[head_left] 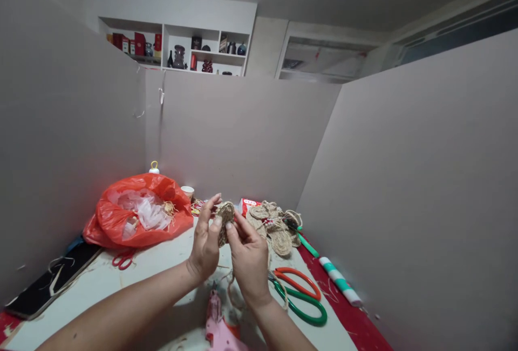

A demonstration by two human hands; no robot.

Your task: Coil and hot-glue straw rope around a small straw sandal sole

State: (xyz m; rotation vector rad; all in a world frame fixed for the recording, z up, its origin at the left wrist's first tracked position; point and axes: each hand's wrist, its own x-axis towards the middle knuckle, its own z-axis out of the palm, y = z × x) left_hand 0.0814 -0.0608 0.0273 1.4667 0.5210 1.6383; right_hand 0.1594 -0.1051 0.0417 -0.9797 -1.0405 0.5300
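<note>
Between my two hands, above the middle of the table, is a small woven piece of coarse tan cord (225,216). My left hand (207,243) holds its left side, thumb on its face and a finger raised behind. My right hand (247,256) pinches its right edge with thumb and fingers. A loose cord (232,294) hangs below my right hand. Under my hands lies a pink glue gun (218,321), its nozzle pointing away from me. To the right of my right hand are large scissors with one orange and one green handle (309,310).
An open red plastic bag (137,211) with white plastic inside lies left. Small red scissors (123,259) and a black flat object (52,286) are nearer. Coiled cord pieces (279,232) pile back right, beside a green-and-white roll (340,281). Grey panels (234,130) enclose the table.
</note>
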